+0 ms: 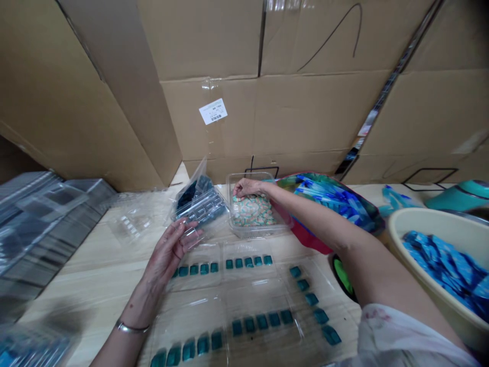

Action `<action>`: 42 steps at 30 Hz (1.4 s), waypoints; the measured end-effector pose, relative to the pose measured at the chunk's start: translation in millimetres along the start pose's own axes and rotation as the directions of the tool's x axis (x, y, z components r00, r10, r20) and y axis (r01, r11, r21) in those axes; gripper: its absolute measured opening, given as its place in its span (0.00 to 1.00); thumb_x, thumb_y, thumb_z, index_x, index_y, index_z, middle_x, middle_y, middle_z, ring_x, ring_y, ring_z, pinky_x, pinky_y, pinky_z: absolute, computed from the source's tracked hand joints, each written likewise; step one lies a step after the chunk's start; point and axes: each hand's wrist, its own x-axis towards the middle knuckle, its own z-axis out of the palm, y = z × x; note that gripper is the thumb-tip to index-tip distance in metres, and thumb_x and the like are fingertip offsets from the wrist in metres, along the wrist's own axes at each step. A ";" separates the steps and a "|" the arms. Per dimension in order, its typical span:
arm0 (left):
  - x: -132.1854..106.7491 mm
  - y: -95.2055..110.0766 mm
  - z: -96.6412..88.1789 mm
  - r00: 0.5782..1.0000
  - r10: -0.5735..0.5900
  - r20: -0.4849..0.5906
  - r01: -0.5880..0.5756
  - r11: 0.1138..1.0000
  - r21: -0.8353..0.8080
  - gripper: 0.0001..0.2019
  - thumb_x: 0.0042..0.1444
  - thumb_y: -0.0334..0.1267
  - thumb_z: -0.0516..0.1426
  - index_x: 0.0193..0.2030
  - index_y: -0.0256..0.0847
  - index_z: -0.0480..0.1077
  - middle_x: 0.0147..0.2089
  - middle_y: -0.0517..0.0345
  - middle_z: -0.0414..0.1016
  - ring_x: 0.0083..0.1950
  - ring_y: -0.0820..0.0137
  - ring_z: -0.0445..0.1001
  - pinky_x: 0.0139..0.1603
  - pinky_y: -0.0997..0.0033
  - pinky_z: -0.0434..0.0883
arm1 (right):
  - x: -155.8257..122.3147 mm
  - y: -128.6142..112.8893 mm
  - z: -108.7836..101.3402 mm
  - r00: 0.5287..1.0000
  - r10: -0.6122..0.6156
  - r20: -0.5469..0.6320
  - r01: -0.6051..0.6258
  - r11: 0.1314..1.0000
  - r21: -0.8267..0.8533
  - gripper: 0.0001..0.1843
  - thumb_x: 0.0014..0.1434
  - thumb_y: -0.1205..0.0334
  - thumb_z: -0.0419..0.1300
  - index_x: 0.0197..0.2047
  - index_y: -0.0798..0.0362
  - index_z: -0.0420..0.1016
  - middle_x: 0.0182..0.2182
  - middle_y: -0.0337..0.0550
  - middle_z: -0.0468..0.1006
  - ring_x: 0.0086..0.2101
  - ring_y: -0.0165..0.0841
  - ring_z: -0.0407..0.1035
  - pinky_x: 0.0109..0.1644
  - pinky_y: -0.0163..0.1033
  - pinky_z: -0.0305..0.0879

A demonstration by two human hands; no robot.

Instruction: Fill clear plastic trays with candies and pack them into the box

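Observation:
My left hand is closed round the near end of a clear plastic blister tray with moulded pockets. The tray is held tilted over the table. Inside a clear plastic box, my right hand has its fingers pinched together over a heap of small white, teal and peach pieces. Whatever those fingertips hold is too small to make out. Below both hands lie several clear trays, with rows of dark teal square pieces in them.
Behind the tray stands a plastic bag with dark contents. A colourful blue bag lies under my right forearm. To the right is a cream basin holding blue packets; stacked plastic trays stand left. Cardboard boxes wall the back.

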 end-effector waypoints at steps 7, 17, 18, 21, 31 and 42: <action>0.1 0.0 -1.0 1.000 -0.005 0.003 0.005 1.000 0.001 0.14 0.52 0.33 0.61 0.47 0.40 0.68 0.47 0.50 0.77 0.45 0.61 0.78 0.43 0.64 0.77 | 9.0 0.2 8.3 0.989 0.140 -0.037 -0.141 0.990 -0.014 0.07 0.46 0.74 0.63 0.31 0.57 0.75 0.20 0.36 0.75 0.22 0.27 0.70 0.28 0.29 0.67; 1.3 0.0 -0.4 1.000 -0.007 -0.003 0.007 1.000 -0.014 0.14 0.52 0.32 0.61 0.46 0.39 0.68 0.46 0.51 0.78 0.44 0.60 0.78 0.42 0.65 0.77 | 5.0 -9.3 15.6 0.988 0.149 -0.034 -0.153 0.965 -0.213 0.13 0.42 0.78 0.65 0.35 0.61 0.76 0.25 0.40 0.77 0.23 0.26 0.68 0.27 0.27 0.63; 1.1 0.3 -0.3 1.000 -0.007 -0.004 0.007 1.000 -0.013 0.14 0.52 0.32 0.61 0.47 0.39 0.68 0.46 0.51 0.78 0.44 0.61 0.79 0.42 0.64 0.77 | 4.8 -10.2 15.9 0.989 0.143 -0.046 -0.150 0.963 -0.225 0.13 0.42 0.78 0.65 0.34 0.61 0.77 0.26 0.40 0.77 0.23 0.26 0.68 0.28 0.27 0.63; 0.5 0.9 -0.2 1.000 -0.012 0.002 0.012 1.000 -0.012 0.14 0.52 0.33 0.61 0.46 0.39 0.68 0.46 0.51 0.78 0.44 0.61 0.78 0.43 0.64 0.77 | 2.9 -10.9 15.2 0.989 0.119 -0.085 -0.136 0.961 -0.241 0.13 0.41 0.79 0.65 0.33 0.61 0.77 0.26 0.40 0.77 0.26 0.27 0.69 0.29 0.27 0.63; -0.2 -0.6 -3.2 1.000 -0.011 0.015 0.011 1.000 -0.016 0.14 0.52 0.33 0.61 0.46 0.39 0.68 0.47 0.51 0.77 0.45 0.60 0.78 0.43 0.65 0.77 | -2.1 -1.5 19.4 0.976 0.137 -0.169 -0.166 0.971 -0.170 0.12 0.49 0.73 0.61 0.40 0.57 0.74 0.27 0.39 0.77 0.24 0.25 0.68 0.27 0.27 0.63; 0.5 0.1 -2.5 1.000 -0.012 0.017 0.013 1.000 -0.014 0.13 0.54 0.33 0.60 0.47 0.39 0.68 0.47 0.51 0.77 0.44 0.62 0.78 0.43 0.65 0.77 | -11.3 -6.7 23.2 0.979 0.089 -0.185 -0.142 0.943 -0.300 0.19 0.39 0.76 0.63 0.39 0.56 0.76 0.36 0.40 0.76 0.34 0.29 0.68 0.30 0.27 0.58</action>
